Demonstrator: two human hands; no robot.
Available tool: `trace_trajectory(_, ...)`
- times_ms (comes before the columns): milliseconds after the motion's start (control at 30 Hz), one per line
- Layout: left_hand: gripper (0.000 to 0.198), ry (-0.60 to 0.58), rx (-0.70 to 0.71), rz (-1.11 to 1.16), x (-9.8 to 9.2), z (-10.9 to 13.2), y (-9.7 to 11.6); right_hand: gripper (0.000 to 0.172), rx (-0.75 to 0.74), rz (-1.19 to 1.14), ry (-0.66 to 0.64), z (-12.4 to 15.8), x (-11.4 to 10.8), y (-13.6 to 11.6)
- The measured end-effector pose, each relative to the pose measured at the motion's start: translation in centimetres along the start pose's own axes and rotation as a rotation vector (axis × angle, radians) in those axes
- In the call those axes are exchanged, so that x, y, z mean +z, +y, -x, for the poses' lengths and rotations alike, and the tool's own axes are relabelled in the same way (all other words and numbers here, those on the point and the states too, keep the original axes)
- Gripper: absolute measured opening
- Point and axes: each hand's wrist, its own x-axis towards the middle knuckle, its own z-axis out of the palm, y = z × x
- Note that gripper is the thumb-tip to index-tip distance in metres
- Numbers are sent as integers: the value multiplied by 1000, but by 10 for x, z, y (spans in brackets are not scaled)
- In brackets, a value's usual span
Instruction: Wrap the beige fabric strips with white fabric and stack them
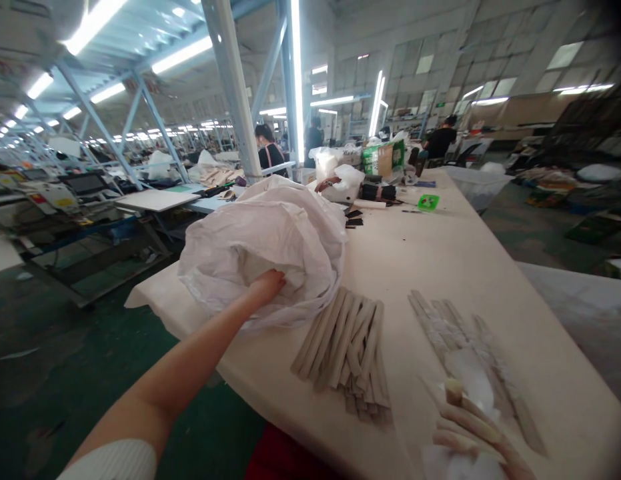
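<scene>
My left hand (270, 285) reaches into the mouth of a large, crumpled white bag (310, 230). Its fingers are curled in, and what they pinch is hidden. At the lower right, my right hand (467, 427) is blurred, with its fingers bent around a thin, translucent white piece (470, 373) that shows above and below them. Just beyond this hand lie several beige strips (440, 320), partly covered with whitish material. Between my hands, a pile of flat beige fabric strips (347, 347) rests on the table.
The pale-covered table (490, 267) runs away from me. At its far end are plastic bags (340, 177), a green-and-brown package (383, 160), a black bundle (379, 192) and a small green tray (428, 203). A metal post (235, 87) rises behind the bag. People sit farther off.
</scene>
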Motion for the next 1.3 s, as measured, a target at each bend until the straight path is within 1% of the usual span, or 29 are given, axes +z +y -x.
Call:
trace_trajectory(133, 28, 83, -49, 145, -30, 16, 4, 36, 244, -349, 62, -9, 21, 13)
trace_trajectory(233, 28, 131, -75, 252, -40, 24, 9, 40, 305, -461, 72, -11, 22, 18)
trace_trajectory(300, 27, 154, -72, 310, -39, 27, 13, 37, 311, -490, 38, -8, 17, 16)
trace_trajectory(367, 27, 165, -49, 362, -34, 30, 18, 31, 313, -509, -2, -4, 14, 13)
trace_trajectory(433, 27, 175, -15, 408, -29, 35, 25, 26, 302, -534, -25, 2, 16, 11)
trace_trajectory(500, 28, 200, 12, 444, -27, 41, 31, 26, 314, -544, -31, 6, 21, 12)
trace_trajectory(567, 31, 240, 21, 470, -31, 51, 38, 25, 334, -529, -38, 7, 25, 16)
trace_trajectory(667, 36, 311, 5, 503, -44, 70, 52, 23, 373, -459, -35, 6, 28, 23)
trace_trajectory(733, 38, 351, -2, 533, -50, 86, 66, 23, 387, -420, -25, 4, 30, 27)
trace_trajectory(767, 37, 364, 17, 543, -50, 95, 76, 23, 399, -391, -18, 4, 32, 29)
trace_trajectory(833, 30, 353, 140, 541, -43, 113, 100, 21, 425, -309, -1, 5, 40, 34)
trace_trajectory(900, 21, 295, 359, 515, -26, 131, 127, 15, 445, -243, -14, 5, 50, 38)
trace_trajectory(967, 20, 182, 581, 467, -5, 147, 154, 13, 444, -243, -86, 5, 57, 40)
trace_trajectory(1033, 25, 60, 780, 386, 14, 160, 178, 18, 447, -257, -182, 4, 57, 40)
trace_trajectory(1067, 26, 15, 856, 344, 22, 164, 187, 22, 445, -256, -218, 4, 54, 39)
trace_trajectory(1100, 28, -18, 908, 311, 29, 166, 194, 26, 441, -250, -237, 5, 49, 37)
trace_trajectory(1167, 28, -43, 946, 284, 37, 167, 204, 32, 402, -240, -225, 8, 36, 33)
trace_trajectory(1300, 24, -38, 968, 268, 46, 163, 211, 27, 236, -197, -162, 14, 14, 26)
